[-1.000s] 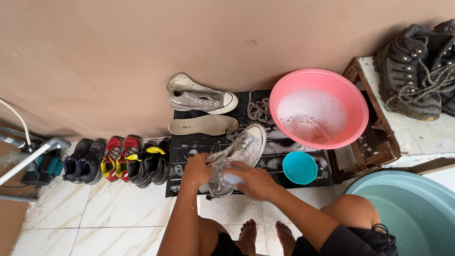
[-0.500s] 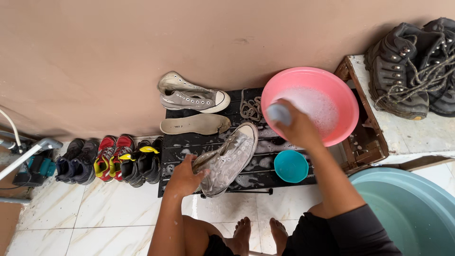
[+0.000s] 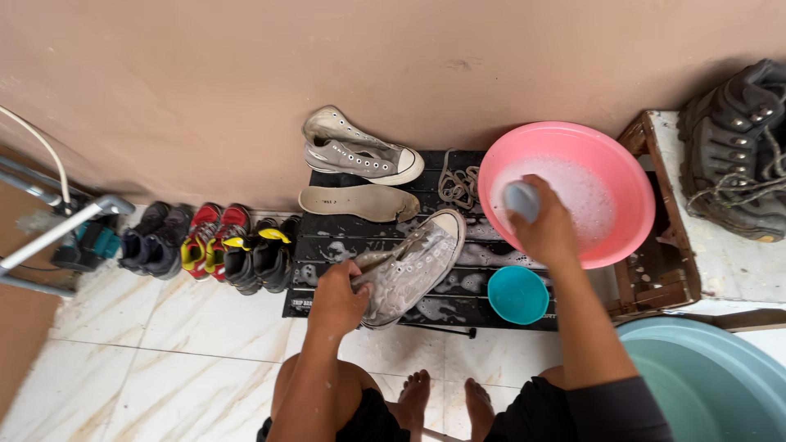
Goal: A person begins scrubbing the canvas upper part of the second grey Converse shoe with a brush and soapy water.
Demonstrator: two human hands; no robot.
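My left hand (image 3: 337,298) grips the heel end of a grey, soapy high-top sneaker (image 3: 413,267) lying on a wet black mat (image 3: 327,237). My right hand (image 3: 540,225) is closed on a pale blue-grey brush (image 3: 521,199) and reaches over the rim of a pink basin (image 3: 624,184) holding foamy water. A small teal bowl (image 3: 517,294) sits on the mat just below that hand. The matching sneaker (image 3: 356,151) lies on its side at the back by the wall, with a loose insole (image 3: 356,201) and a heap of laces (image 3: 458,185) near it.
A row of small shoes (image 3: 209,247) lines the floor to the left of the mat. A wooden crate (image 3: 655,274) stands right of the basin, and black boots (image 3: 737,155) rest on a white ledge. A large teal tub (image 3: 704,385) fills the lower right corner. My bare feet (image 3: 446,397) are on the tiles.
My right hand left the sneaker, where it was scrubbing, and carried the brush right to the pink basin. My left hand kept its hold on the sneaker.
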